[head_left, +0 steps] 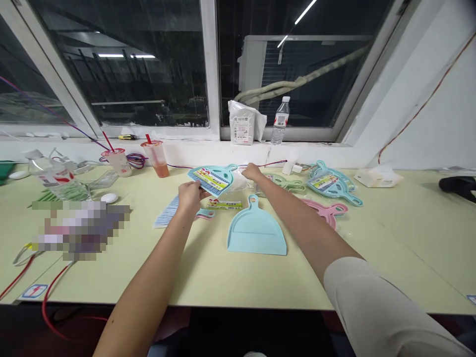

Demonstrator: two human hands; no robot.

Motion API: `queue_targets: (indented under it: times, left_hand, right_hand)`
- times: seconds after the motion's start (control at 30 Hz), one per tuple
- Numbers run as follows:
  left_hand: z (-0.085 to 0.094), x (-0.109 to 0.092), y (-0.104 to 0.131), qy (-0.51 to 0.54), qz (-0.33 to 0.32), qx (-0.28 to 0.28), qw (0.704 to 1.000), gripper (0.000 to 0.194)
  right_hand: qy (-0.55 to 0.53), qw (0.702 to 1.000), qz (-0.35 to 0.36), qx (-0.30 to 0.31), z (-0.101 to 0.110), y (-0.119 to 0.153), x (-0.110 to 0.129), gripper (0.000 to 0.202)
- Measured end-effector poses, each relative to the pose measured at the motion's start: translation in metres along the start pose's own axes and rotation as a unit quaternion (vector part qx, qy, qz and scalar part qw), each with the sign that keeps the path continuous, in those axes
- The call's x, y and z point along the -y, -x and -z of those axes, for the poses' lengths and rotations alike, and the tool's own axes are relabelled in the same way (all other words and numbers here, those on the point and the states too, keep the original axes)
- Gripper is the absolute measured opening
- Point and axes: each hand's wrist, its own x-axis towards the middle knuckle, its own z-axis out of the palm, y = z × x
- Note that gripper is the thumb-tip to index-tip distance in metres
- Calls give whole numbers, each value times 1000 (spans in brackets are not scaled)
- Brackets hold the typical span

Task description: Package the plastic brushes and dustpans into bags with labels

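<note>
My left hand [190,197] grips the edge of a packaged blue dustpan-and-brush set [214,179] with a yellow-green label, raised over the table. Beyond it, my right hand [252,171] is at clear plastic wrapping [240,182] near the set's handle; its fingers look pressed together, and what they hold is too small to name. A light blue dustpan [256,229] lies flat between my forearms, handle pointing away. Under my left hand lies a blue-bristled brush [166,213]. A loose label card [224,204] rests between the brush and the dustpan.
To the right are blue sets [332,182], a green set [286,183] and a pink set [327,210]. Two drink cups [158,158] and a large bottle [55,176] stand left. A water bottle [280,121] and a white package [243,124] are on the windowsill.
</note>
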Motion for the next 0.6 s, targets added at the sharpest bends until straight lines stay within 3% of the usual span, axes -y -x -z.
queue_targets:
  times: [0.3, 0.6]
  left_hand:
    - [-3, 5, 5, 2, 7, -2, 1000, 9]
    - [-1, 10, 1, -8, 5, -6, 1000, 6]
  right_hand:
    - [123, 992, -16, 8, -24, -2, -7, 51]
    - [92, 995, -12, -30, -14, -3, -18, 37]
